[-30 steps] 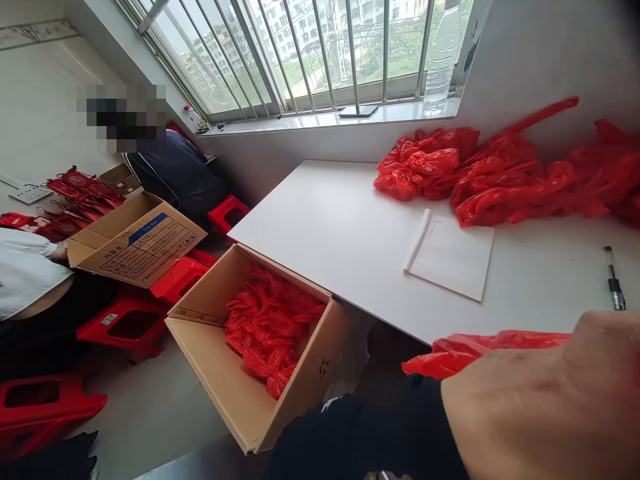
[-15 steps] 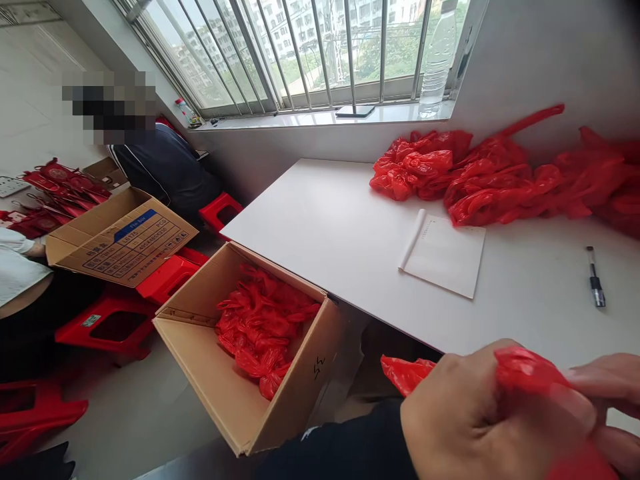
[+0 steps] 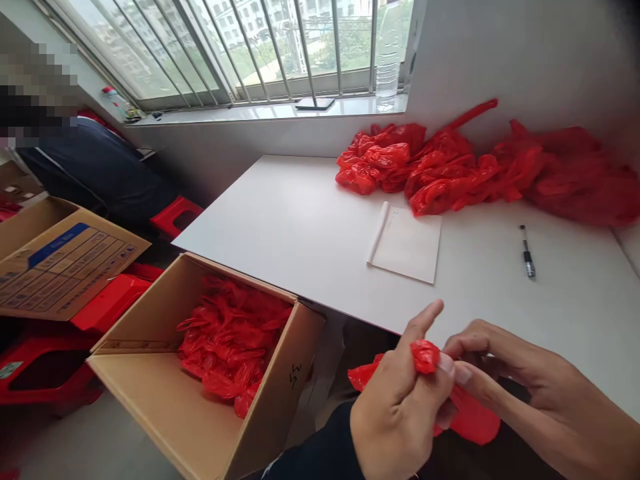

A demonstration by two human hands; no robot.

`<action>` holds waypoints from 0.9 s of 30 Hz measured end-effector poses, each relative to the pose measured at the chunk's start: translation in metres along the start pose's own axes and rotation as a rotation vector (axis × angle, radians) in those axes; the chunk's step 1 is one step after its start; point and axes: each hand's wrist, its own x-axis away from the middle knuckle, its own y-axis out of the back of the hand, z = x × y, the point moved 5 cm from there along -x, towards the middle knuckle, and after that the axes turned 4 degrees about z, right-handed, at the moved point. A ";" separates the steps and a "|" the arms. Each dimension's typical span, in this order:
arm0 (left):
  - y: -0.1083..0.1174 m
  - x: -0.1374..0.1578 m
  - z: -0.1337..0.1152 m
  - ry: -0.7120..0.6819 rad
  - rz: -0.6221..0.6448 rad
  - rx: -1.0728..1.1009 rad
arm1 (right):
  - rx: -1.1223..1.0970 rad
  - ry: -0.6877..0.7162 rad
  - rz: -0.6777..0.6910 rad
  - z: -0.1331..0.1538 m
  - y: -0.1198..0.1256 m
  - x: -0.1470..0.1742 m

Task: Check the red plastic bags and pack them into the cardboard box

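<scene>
Both hands work one red plastic bag (image 3: 425, 357) at the near edge of the white table (image 3: 300, 227). My left hand (image 3: 400, 407) is closed on it, thumb and fingers pinching a bunched knob of film, index finger sticking up. My right hand (image 3: 530, 380) comes in from the right, fingertips half-curled and touching the same knob; how firmly it grips, I cannot tell. Rest of the bag hangs below my hands, off the table.

Risks, as I judge them: film is thin and slick, so the pinch could slip and the bunch come undone, or a hard pull could tear it. Loose tail might snag the table edge. Open cardboard box (image 3: 210, 373) of red bags sits near left, below; a dropped bag could miss it. Notepad (image 3: 407, 243), pen (image 3: 527, 253) and far bag pile (image 3: 475, 167) are well apart.
</scene>
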 end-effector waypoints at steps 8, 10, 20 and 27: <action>0.022 -0.017 0.013 0.038 0.081 0.273 | -0.415 -0.094 0.048 0.009 -0.006 -0.006; 0.026 -0.021 0.012 0.009 0.076 0.270 | -0.389 -0.045 0.029 0.012 -0.011 -0.001; 0.026 -0.012 -0.012 -0.081 0.145 -0.232 | -0.265 0.228 0.030 0.000 -0.021 -0.018; 0.034 -0.001 -0.016 -0.657 -0.086 -0.731 | -0.474 0.031 0.197 -0.014 -0.034 -0.027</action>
